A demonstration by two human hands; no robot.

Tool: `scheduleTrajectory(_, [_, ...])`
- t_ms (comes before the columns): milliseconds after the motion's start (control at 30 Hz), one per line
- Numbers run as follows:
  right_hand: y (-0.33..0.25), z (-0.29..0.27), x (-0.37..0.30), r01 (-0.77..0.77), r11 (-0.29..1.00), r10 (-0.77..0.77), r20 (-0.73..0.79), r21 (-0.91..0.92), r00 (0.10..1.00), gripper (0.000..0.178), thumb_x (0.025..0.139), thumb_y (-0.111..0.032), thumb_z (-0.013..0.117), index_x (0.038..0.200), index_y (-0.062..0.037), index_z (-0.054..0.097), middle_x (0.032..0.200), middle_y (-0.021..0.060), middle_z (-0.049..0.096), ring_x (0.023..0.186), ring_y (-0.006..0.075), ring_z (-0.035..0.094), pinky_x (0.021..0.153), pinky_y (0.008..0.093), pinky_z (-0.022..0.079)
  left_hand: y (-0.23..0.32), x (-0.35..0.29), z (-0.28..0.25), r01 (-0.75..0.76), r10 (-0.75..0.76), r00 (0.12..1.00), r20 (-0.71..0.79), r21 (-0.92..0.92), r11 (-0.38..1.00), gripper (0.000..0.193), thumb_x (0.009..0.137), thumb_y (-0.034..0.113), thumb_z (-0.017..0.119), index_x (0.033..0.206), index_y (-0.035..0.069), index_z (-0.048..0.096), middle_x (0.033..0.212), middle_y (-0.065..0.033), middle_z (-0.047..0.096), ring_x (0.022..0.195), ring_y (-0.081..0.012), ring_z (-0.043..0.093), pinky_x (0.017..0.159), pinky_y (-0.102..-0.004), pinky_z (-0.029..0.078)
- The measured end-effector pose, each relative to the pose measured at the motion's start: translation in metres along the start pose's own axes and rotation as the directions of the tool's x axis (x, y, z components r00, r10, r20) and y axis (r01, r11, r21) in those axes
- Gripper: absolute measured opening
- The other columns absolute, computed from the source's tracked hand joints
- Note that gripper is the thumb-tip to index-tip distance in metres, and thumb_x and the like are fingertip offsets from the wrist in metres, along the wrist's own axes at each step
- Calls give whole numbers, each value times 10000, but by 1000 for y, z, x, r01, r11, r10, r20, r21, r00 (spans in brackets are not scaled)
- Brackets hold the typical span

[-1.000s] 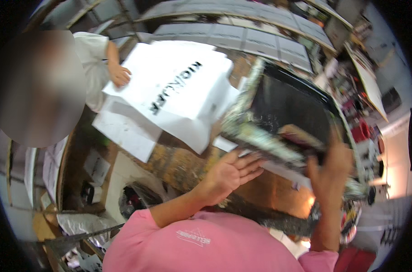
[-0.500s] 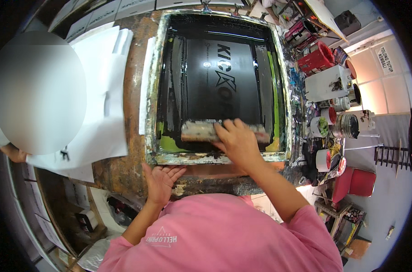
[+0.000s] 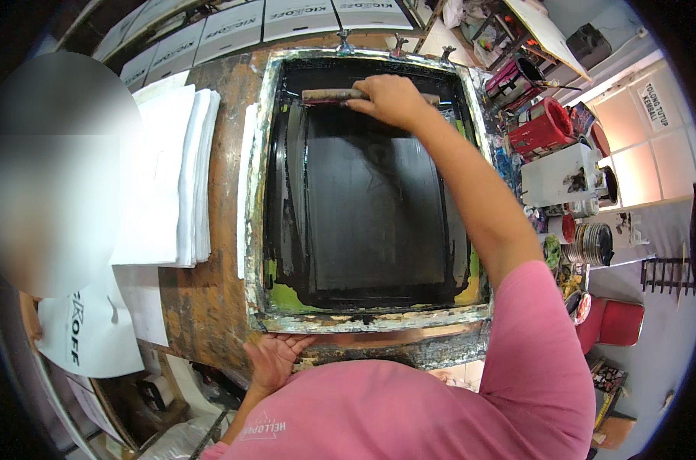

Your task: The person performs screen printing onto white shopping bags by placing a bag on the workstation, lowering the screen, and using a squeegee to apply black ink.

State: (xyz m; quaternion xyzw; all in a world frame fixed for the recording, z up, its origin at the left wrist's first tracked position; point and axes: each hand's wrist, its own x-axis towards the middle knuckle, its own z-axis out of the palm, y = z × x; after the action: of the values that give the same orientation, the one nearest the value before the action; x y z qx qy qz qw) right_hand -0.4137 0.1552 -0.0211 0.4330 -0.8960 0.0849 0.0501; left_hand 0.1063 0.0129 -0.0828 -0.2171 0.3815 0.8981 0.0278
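A large screen-printing frame [image 3: 371, 319] with a paint-crusted rim lies on the table in front of me. Black ink covers most of its mesh [image 3: 375, 230], with green showing at the near corners. My right hand [image 3: 394, 100] is closed round the squeegee [image 3: 326, 96], which lies crosswise near the far end of the mesh. That arm reaches over the frame's right side. Just below the near left corner of the frame is my left hand [image 3: 274, 360], palm up, fingers stretched out and holding nothing; its fingertips are close to the rim.
Hinge clamps [image 3: 398, 46] stand at the frame's far edge. A stack of white paper [image 3: 164, 176] lies left, where another person's hand [image 3: 31, 316] holds a printed sheet [image 3: 91, 326]. Ink cans, a red bucket [image 3: 542, 126] and a white jug [image 3: 556, 176] crowd the right. Printed sheets [image 3: 229, 31] lie beyond.
My right hand has pushed the squeegee from the near end to the far end of the screen. Black ink now covers the lettering. The other person's sheet has moved off the stack, toward the near left.
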Motion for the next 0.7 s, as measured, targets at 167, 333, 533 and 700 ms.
scheduleTrajectory(167, [6, 1, 9, 1, 1000, -1, -58, 1, 998, 436, 950, -536, 618, 1078, -131, 716, 979, 149, 731, 958, 371, 699, 807, 509, 545, -20, 0, -32, -41, 56, 997, 55, -243, 969, 1138, 820, 928, 352, 1493, 15, 450, 1474, -200, 547, 1341, -381, 551, 1130, -603, 427])
scheduleTrajectory(333, [-34, 7, -46, -15, 999, 9, -128, -47, 992, 391, 955, -509, 619, 1047, -134, 676, 942, 118, 698, 918, 342, 700, 753, 489, 556, -14, 6, -29, -57, 121, 966, 230, -265, 963, 1074, 849, 919, 308, 1430, 56, 571, 1424, -180, 611, 1322, -376, 577, 1127, -596, 424])
scheduleTrajectory(533, [-151, -27, -194, -43, 999, 43, -38, 17, 998, 346, 910, -407, 704, 1007, -97, 585, 893, 112, 652, 862, 335, 679, 671, 480, 552, -17, 12, -39, -73, 169, 926, 338, -278, 958, 975, 917, 850, 251, 1397, 85, 618, 1423, -240, 593, 1357, -430, 523, 1187, -610, 328])
scheduleTrajectory(700, [-220, -106, -279, -104, 989, 99, 44, 106, 994, 399, 883, -388, 718, 1043, -54, 572, 894, 130, 610, 878, 320, 649, 724, 428, 558, 0, 8, -14, -17, 143, 909, 391, -308, 951, 1029, 862, 911, 277, 1368, 95, 646, 1403, -209, 622, 1327, -391, 562, 1179, -621, 326])
